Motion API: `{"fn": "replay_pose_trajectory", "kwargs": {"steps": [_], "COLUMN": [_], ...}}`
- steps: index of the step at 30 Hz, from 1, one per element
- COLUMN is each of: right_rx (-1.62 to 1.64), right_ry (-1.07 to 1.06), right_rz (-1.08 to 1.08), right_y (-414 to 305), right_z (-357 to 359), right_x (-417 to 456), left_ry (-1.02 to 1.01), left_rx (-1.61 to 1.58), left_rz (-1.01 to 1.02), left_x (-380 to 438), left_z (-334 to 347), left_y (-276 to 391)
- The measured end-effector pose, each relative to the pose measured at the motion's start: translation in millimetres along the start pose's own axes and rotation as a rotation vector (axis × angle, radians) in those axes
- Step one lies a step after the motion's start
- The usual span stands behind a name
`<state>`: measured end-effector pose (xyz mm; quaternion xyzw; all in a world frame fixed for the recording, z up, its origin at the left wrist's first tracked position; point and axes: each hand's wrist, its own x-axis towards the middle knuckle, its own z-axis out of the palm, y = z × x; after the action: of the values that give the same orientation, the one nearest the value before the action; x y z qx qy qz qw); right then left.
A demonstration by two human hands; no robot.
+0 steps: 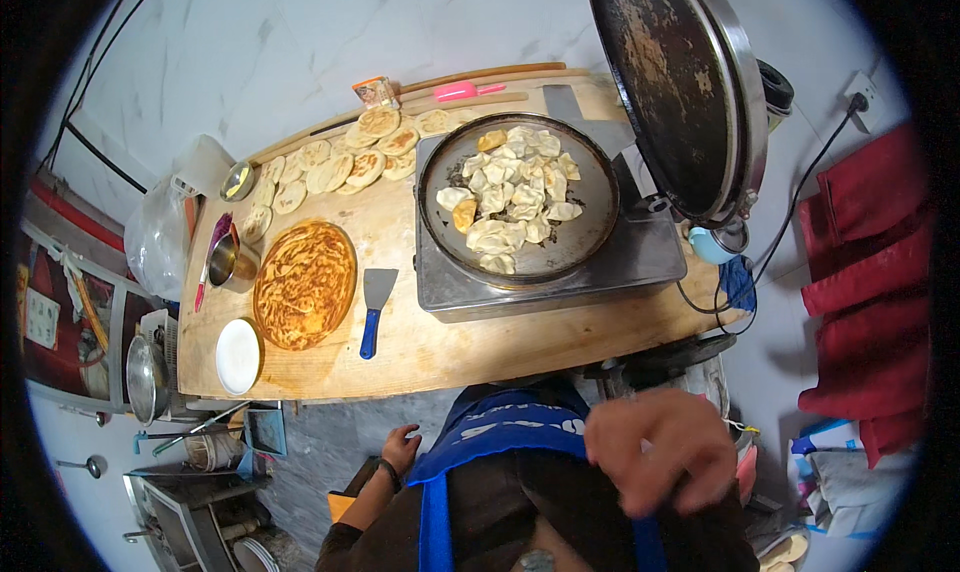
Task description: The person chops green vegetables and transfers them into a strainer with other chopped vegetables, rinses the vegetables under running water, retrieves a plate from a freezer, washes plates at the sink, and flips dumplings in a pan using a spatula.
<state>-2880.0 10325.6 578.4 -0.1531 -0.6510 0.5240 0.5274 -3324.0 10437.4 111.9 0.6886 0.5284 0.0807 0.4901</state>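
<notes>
My left hand [403,449] hangs beside the blue apron [510,422], fingers loosely apart and nothing in it. Raised close to the camera, my right hand [660,452] is blurred with bent fingers; whether it holds anything cannot be told. Before me a round electric griddle [592,234] stands with its lid [667,84] up. Dumplings or dough pieces [525,174] lie heaped on its plate, mostly pale, a few browned. Left of it a scraper with a blue handle [371,332] lies on the wooden table [427,362], next to a large browned flatbread [305,285].
Small round flatbreads [330,173] lie along the table's back, near a pink scoop [456,91] and wooden rolling pins [480,69]. A white plate [239,356] and a metal cup [232,263] stand at left. A black cable [806,178] runs from the right wall socket to the table.
</notes>
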Motion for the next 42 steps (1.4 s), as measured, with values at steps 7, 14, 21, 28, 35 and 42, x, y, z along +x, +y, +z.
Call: {"fn": "replay_pose_trajectory", "kwargs": {"steps": [7,14,21,28,35,42], "right_rx": [-0.15,-0.149,-0.099,-0.31,-0.276,-0.589], "right_ry": [0.572,0.52,0.535,0.612,0.721,1.007], "right_rz": [0.841,1.177,1.112,1.074,1.214,1.167], "right_y": [121,232,242,249,222,156], "right_z": [-13,17,28,53,76,66], "right_x": [-84,-210,-237,-269,-247,-198], "left_ry": [-0.009,-0.02,0.037,-0.11,-0.297,-0.331], "left_rx": [0.018,-0.079,-0.076,-0.235,-0.118,0.081], "left_rz": [-0.004,0.027,0.174,0.121,0.182,0.208], "left_x": [-8,10,15,22,37,45], "left_z": [-12,-12,-18,-15,-4,-28], "left_y": [65,91,114,117,75,71]}}
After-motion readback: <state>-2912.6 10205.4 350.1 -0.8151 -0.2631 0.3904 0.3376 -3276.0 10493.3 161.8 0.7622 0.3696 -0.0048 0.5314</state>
